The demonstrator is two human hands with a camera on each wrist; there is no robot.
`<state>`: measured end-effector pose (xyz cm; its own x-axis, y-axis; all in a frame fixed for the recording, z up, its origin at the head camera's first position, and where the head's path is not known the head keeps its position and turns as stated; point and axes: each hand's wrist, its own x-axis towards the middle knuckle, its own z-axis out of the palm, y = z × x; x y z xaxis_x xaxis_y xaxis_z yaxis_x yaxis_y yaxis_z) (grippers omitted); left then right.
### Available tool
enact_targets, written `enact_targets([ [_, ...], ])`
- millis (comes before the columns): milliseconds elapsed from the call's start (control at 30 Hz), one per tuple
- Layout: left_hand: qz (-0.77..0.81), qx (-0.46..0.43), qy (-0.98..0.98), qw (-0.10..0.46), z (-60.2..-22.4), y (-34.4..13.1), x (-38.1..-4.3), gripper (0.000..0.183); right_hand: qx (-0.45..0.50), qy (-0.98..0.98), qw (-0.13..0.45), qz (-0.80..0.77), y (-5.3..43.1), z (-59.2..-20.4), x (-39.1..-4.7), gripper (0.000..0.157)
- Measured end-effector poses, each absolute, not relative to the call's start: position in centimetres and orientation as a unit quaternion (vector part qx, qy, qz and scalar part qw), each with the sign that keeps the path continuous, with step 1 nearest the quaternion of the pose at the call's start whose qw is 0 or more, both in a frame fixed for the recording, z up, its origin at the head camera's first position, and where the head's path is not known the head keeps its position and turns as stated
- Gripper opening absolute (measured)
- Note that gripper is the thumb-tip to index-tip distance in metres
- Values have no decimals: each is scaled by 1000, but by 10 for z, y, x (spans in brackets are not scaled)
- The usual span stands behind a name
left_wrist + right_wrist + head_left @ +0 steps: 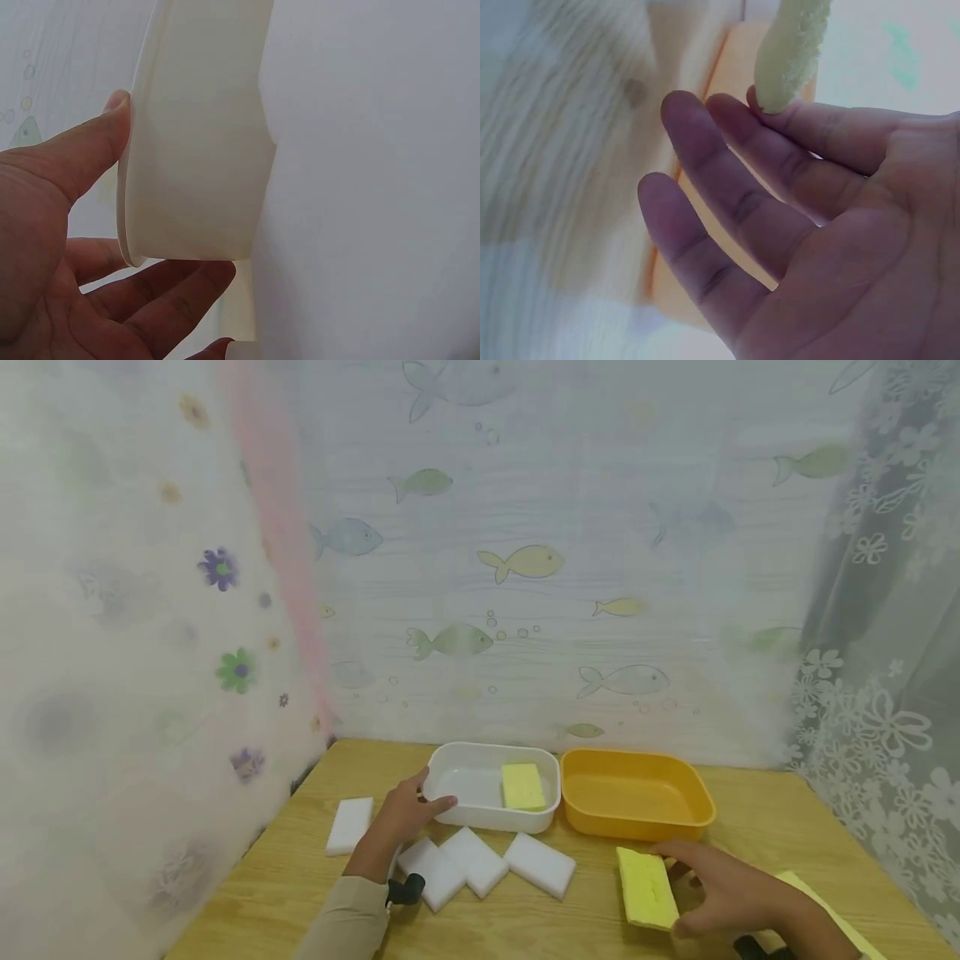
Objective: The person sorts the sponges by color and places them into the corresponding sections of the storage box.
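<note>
A person's left hand (pixel 408 810) grips the left end of a white, rounded rectangular plastic tub (pixel 480 817) at the centre of the frame, thumb over its rim, while the right hand (pixel 727 887), at lower right, pinches a yellow rectangular sponge block (pixel 647 888) between thumb and fingers, just in front of an orange, rounded rectangular plastic tub (pixel 637 827). A second yellow block (pixel 522 787) sits inside the white tub. Four white rectangular blocks (pixel 540 864) lie on the wood-grain desk (pixel 247 893), lower left to centre.
</note>
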<state>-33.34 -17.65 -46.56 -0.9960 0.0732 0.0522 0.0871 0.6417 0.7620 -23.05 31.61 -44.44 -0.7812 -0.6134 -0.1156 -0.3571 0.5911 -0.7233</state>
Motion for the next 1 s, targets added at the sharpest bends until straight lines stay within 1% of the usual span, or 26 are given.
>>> enact_targets([
  [167, -422, -46, -906, 8, -465, -176, -332, 103, -294, 871, 157, -361, 305, -438, -232, 79],
  [367, -420, -45, -906, 8, -465, -176, -331, 102, -337, 866, 112, -353, 292, -432, -236, 72],
  [700, -423, -46, -905, 5, -463, -176, -330, 101, -349, 874, 87, -327, 279, -423, -238, 74],
  [1000, -426, -46, -903, 8, -464, -177, -330, 102, -361, 873, 51, -323, 271, -417, -243, 68],
])
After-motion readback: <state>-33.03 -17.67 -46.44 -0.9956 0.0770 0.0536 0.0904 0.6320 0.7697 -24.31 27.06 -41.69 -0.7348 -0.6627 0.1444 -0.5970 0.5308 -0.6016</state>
